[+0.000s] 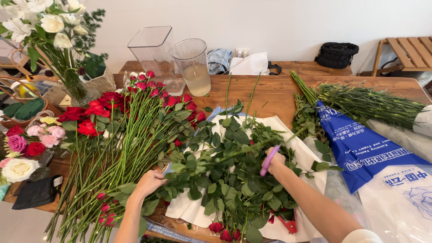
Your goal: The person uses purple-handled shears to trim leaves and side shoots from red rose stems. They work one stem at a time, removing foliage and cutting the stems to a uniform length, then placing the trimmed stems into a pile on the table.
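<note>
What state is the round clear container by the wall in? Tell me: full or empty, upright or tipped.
Upright and partly full: the round clear container stands on the table, cloudy liquid in its lower half.

A florist's workroom.
Cut red roses (135,112) cover the wooden bench (270,90), beside clear vases (155,51) and wrapped stem bundles (369,103).

wall (292,22): plain white | table (270,90): brown wood | slatted wooden bench (405,51): far right | light: even
</note>
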